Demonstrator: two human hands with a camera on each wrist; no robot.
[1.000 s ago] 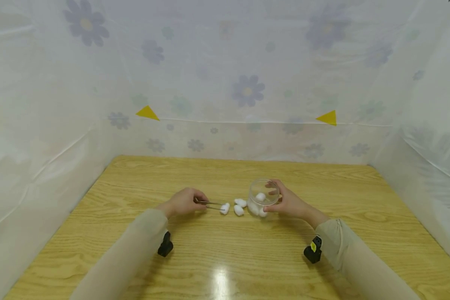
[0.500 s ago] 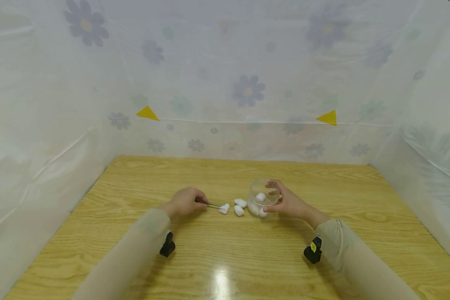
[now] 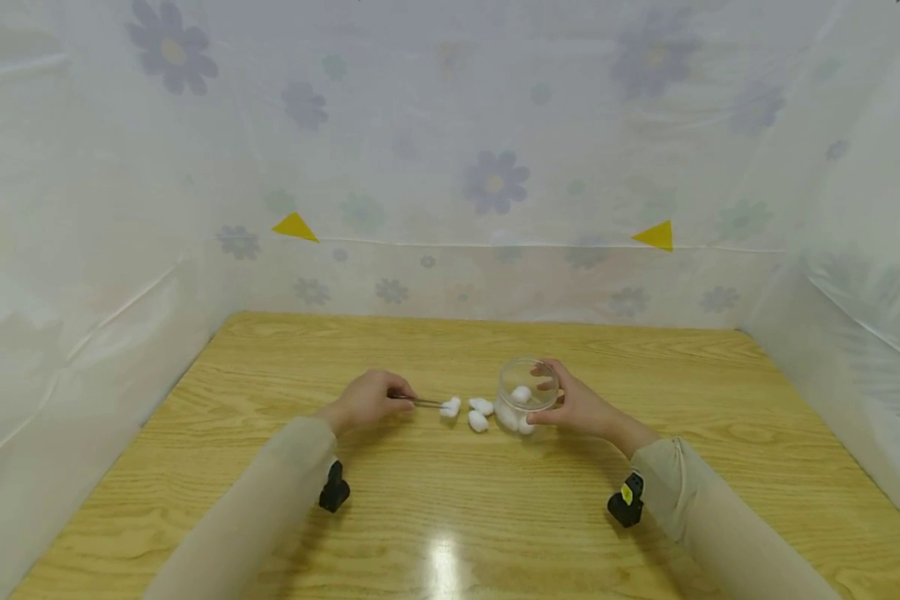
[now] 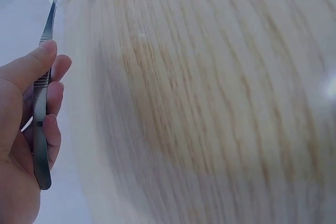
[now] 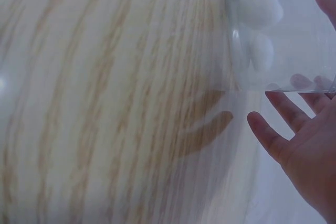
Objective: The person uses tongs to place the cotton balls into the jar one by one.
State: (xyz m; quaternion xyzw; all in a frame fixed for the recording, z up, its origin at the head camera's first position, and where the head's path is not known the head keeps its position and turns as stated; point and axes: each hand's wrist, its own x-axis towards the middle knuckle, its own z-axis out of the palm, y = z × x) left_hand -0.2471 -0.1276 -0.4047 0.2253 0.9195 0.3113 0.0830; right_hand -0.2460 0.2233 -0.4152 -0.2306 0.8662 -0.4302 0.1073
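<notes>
We're looking closely at the tweezers (image 4: 41,124), and their tips vanish into one white ball (image 3: 451,408); we can't tell whether it's lifted or how firmly it's nipped. From the left wrist, that ball is a pale blur near the top edge. The right wrist view cuts off the clear jar (image 5: 304,40) at its right side, and we can't count the white balls inside (image 3: 521,394).

Room now: wooden tabletop (image 3: 450,492) stretches well in front of both hands, and behind them it runs back to the flowered sheeting (image 3: 420,150). Between tweezers and jar sit two loose white balls (image 3: 479,413), the jar just beside them.

Our left hand (image 3: 367,400) pinches the tweezers, arms nearly together; our right hand (image 3: 581,408) holds the upright jar, thumb near side, fingers behind. The balls look soft, lumpy, matt; the jar, round and see-through.
</notes>
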